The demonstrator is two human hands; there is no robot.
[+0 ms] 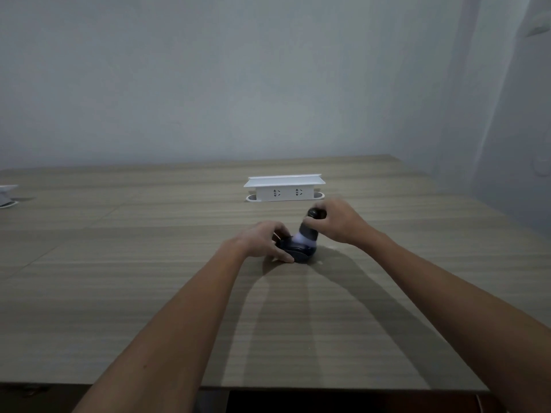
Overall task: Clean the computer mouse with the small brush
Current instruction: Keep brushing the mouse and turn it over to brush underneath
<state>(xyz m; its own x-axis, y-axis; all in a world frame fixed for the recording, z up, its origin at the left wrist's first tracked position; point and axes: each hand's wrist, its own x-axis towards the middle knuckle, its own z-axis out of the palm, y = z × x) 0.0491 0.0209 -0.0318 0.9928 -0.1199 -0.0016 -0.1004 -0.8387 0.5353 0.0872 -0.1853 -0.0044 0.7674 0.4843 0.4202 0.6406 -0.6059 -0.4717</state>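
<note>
A dark computer mouse (299, 254) lies on the wooden table (149, 263) near its middle. My left hand (265, 241) grips the mouse from the left side and hides much of it. My right hand (337, 220) holds a small brush (310, 231) with a dark handle and pale bristles. The brush stands nearly upright and its bristles press on the top of the mouse. The brush is a little blurred.
A white pop-up socket box (283, 189) stands on the table just behind my hands. Another white object (7, 195) sits at the far left edge. A grey wall rises behind the table. The table's near edge runs along the bottom.
</note>
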